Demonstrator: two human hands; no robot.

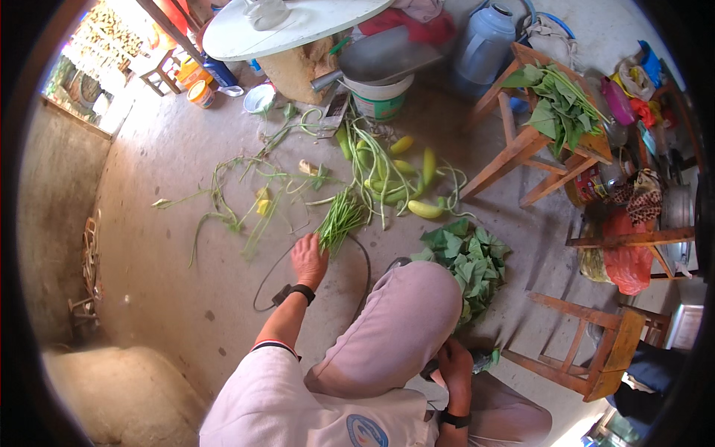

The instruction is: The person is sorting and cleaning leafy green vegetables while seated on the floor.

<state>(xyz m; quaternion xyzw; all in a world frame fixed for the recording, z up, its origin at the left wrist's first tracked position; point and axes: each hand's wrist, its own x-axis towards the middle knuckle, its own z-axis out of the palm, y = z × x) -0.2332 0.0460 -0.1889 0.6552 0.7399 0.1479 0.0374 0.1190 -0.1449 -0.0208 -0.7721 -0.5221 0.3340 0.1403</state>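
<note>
On the concrete floor lies a bundle of thin green stems (341,220). My left hand (310,260) reaches down to its left side and touches it; the fingertips are hidden, so I cannot tell whether they grip. My right hand (455,366) hangs low beside my bent knee, its fingers curled and partly out of sight; whether it holds something is unclear. A heap of loose green leaves (469,262) rests past that knee. Pale long beans (368,159) and several yellow-green cucumbers (425,209) lie beyond the stems.
Cut vines (223,207) trail across the floor at left, and a dark cord (367,268) loops near the stems. A wooden stool (503,153) bears leafy greens (564,106); another stool (609,346) stands at right. Behind are a bucket (385,103) with a metal scoop (385,56) and a round table (329,14).
</note>
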